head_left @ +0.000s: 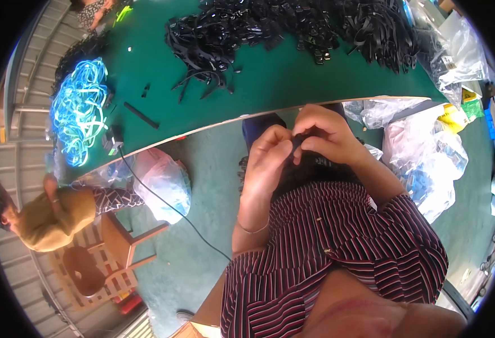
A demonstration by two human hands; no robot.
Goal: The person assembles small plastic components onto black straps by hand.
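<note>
A small dark piece (297, 145), mostly hidden by fingers, is just short of the counter's (292, 84) near edge. The left hand (270, 152) and right hand (327, 135) each have their grip closed on it in a pinch. Bare green counter separates that edge from heaped black straps (247, 28); blue cords (81, 112) fill the left end. Plastic bags (422, 160) crowd the right; open floor (216, 169) lies left.

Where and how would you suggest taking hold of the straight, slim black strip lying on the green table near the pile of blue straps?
I would pinch the strip across its narrow width near the middle, coming from the right: it looks long and straight, lying slantwise, with the blue straps and a black, corded box on its left.
</note>
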